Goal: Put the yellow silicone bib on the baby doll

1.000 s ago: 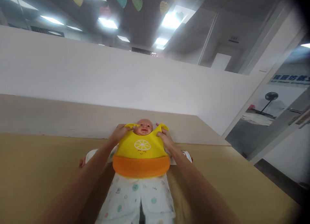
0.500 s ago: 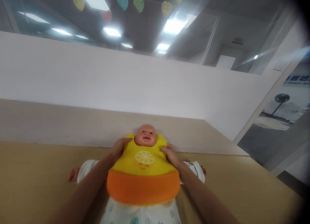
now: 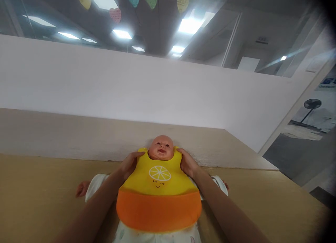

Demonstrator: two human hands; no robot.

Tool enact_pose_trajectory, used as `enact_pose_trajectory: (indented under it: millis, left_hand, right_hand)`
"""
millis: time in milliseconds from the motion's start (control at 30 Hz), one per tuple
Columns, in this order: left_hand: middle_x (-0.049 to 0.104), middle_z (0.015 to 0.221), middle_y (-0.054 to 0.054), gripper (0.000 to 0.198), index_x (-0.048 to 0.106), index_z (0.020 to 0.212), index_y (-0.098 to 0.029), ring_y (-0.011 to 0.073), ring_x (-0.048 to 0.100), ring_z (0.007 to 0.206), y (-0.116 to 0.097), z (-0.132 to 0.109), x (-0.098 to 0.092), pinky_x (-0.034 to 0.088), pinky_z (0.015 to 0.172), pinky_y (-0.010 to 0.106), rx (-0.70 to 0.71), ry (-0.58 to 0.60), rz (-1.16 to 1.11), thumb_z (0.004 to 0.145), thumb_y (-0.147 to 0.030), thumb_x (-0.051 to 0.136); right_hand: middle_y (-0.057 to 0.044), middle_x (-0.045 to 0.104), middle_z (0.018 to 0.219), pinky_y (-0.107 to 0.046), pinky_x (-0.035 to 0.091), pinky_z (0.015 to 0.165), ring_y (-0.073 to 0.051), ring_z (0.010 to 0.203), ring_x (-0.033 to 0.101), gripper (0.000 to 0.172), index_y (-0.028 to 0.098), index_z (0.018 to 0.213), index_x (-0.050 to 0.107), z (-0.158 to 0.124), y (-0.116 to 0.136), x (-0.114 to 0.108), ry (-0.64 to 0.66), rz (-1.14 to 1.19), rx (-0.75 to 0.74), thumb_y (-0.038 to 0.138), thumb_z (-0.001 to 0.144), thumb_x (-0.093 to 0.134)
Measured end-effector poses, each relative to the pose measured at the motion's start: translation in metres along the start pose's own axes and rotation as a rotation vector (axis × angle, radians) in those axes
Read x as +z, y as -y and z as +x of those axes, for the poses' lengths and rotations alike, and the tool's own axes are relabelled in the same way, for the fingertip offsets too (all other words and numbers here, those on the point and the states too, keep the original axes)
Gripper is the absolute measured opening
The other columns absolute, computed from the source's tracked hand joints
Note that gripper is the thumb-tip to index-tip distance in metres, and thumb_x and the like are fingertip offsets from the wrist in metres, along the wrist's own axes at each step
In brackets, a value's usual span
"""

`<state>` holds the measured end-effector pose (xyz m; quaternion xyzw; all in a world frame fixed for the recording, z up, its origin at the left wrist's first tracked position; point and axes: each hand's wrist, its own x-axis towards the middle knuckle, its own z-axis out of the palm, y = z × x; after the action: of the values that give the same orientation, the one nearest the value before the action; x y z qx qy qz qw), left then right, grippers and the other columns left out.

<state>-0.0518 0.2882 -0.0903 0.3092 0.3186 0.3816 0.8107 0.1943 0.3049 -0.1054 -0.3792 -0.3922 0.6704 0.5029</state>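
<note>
A baby doll (image 3: 161,147) in a white printed outfit lies on its back, its arms out to the sides. Over its chest lies a yellow bib (image 3: 160,181) with a lemon-slice print and a smiling mouth; an orange pocket (image 3: 159,209) runs along the bottom. My left hand (image 3: 131,162) is closed on the bib's upper left edge, thumb on top, beside the doll's neck. On the other side, my right hand (image 3: 187,162) grips the upper right edge near the shoulder. The fingers beneath the bib are hidden on both sides.
The doll rests on a wooden table (image 3: 47,187). Behind it runs a pale raised board (image 3: 65,134) against a white wall (image 3: 118,85). Glass with heart-shaped notes (image 3: 151,0) is above. A standing fan (image 3: 312,104) shows through the opening at right.
My right hand has shifted up along the bib's edge to the shoulder strap. The bib sits slightly lower and larger in view, and the camera has tilted a little.
</note>
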Motion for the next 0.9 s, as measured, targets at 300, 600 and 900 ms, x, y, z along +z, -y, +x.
enact_pose_trajectory:
  millis: [300,600,900]
  left_hand:
    - [0.069,0.068,0.005,0.014,0.064,0.079,-0.013,0.0198,0.064,0.062,-0.011,0.012,-0.001,0.05,0.063,0.03,0.169,-0.065,-0.026,0.073,-0.024,0.059]
    - [0.072,0.083,0.007,0.024,0.066,0.093,-0.015,0.0249,0.066,0.081,-0.011,0.018,-0.002,0.049,0.075,0.035,0.186,0.082,-0.084,0.078,-0.025,0.053]
    - [0.071,0.084,0.002,0.014,0.065,0.089,-0.019,0.0191,0.066,0.078,-0.006,0.02,-0.002,0.049,0.074,0.029,0.22,0.087,-0.06,0.078,-0.023,0.058]
  right_hand:
    - [0.0,0.07,0.087,-0.028,0.048,0.08,-0.018,0.082,0.062,0.025,0.021,0.092,0.065,0.005,-0.005,0.014,0.089,0.244,-0.024,0.035,0.072,0.063]
    - [0.002,0.068,0.08,-0.025,0.048,0.067,-0.014,0.071,0.061,0.028,0.021,0.089,0.062,0.022,-0.006,0.012,0.099,0.256,-0.058,0.015,0.061,0.059]
    - [-0.005,0.071,0.085,-0.032,0.053,0.07,-0.019,0.075,0.065,0.03,0.016,0.088,0.066,0.028,-0.016,0.009,0.102,0.108,-0.035,0.013,0.058,0.062]
